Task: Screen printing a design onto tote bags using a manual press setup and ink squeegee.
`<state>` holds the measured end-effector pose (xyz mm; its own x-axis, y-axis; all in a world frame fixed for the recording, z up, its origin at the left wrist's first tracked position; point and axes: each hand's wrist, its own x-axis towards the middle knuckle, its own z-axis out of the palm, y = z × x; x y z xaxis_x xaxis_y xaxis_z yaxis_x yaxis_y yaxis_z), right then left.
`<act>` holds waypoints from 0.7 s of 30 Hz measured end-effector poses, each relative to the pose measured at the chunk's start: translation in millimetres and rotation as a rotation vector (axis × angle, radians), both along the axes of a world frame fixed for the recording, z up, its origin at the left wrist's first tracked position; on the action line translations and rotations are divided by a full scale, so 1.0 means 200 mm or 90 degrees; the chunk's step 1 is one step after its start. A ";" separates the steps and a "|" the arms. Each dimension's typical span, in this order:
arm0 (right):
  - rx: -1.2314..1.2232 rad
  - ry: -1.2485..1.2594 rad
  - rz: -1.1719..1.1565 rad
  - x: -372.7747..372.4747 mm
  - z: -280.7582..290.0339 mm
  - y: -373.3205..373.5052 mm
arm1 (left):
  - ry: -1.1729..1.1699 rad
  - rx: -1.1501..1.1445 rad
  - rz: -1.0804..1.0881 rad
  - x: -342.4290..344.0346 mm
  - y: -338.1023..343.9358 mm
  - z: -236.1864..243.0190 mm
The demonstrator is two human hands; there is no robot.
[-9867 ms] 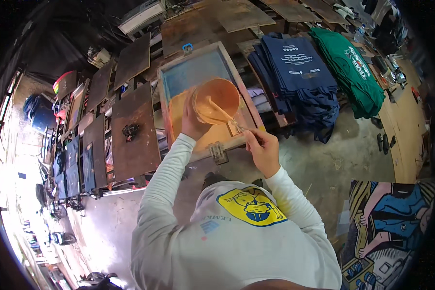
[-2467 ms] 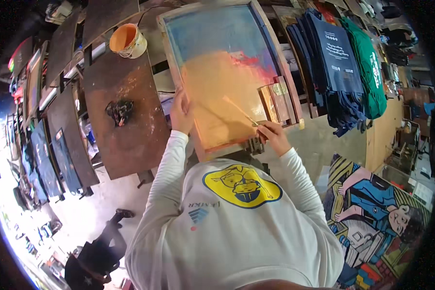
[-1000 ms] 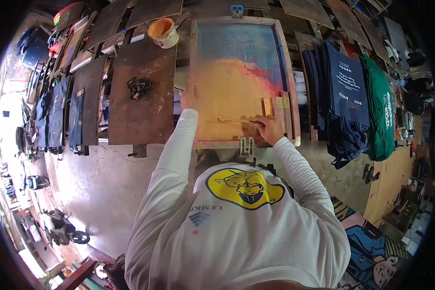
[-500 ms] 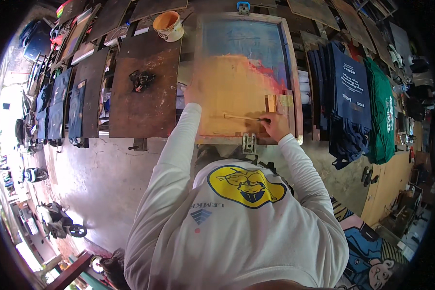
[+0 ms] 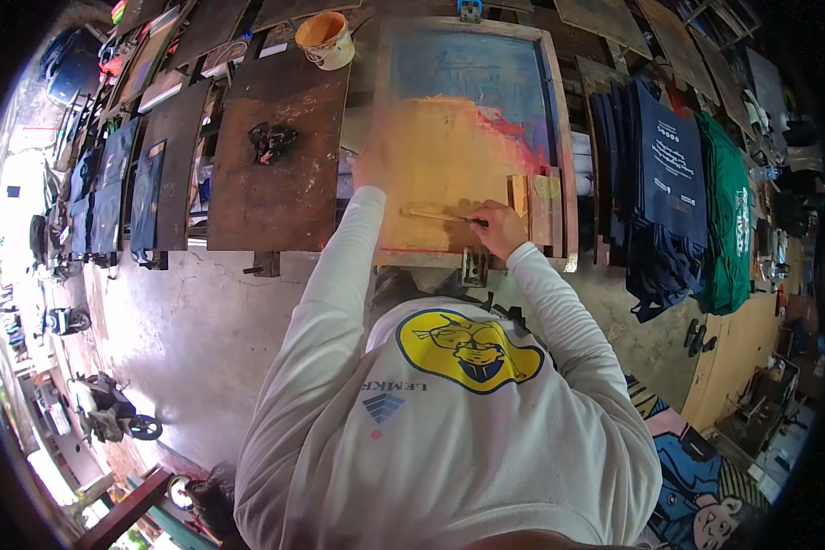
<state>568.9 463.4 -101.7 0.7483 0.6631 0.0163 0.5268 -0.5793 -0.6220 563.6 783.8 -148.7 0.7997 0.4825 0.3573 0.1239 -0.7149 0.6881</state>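
In front of me lies a wood-framed printing screen point(image 5: 556, 110). Yellow-orange paint covers its near part, with a red border and blue mesh beyond. My right hand point(image 5: 502, 229) is closed around the dark handle of a slim spatula-like tool point(image 5: 435, 216), which points left just over the painted mesh near the front edge. On the screen's left side rests my left hand point(image 5: 368, 170); haze blurs its fingers, so their grip is unclear. Right of the tool, a wooden strip point(image 5: 519, 197) and a paint-stained block point(image 5: 546, 194) lie inside the frame's near right corner.
A brown board point(image 5: 293, 202) with a crumpled black lump point(image 5: 271, 143) on it is to the left. Behind it stands an orange-stained white bucket point(image 5: 324, 41). Navy bags point(image 5: 665, 174) and green ones point(image 5: 724, 211) hang over boards at right. A metal hinge clamp point(image 5: 474, 268) sits at the screen's front edge.
My right hand has moved left along the front of the screen, carrying the tool with it. My left hand stays at the screen's left side.
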 end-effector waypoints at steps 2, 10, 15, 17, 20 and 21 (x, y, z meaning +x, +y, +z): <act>0.003 0.007 0.013 0.00 0.00 0.00 | 0.003 0.002 0.001 0.00 0.00 0.01; -0.009 0.002 -0.009 0.06 -0.02 -0.18 | 0.018 0.010 -0.001 -0.01 -0.01 0.01; -0.005 0.062 0.035 0.03 -0.04 -0.14 | 0.021 0.015 0.002 0.00 -0.01 0.01; -0.017 0.067 0.074 0.03 -0.03 -0.12 | 0.028 0.002 0.004 0.00 -0.01 0.02; -0.033 0.039 0.095 0.05 0.00 -0.13 | 0.085 -0.026 0.018 0.00 0.00 0.02; -0.028 0.013 0.065 0.06 0.01 -0.16 | 0.055 -0.011 0.016 0.00 0.00 0.02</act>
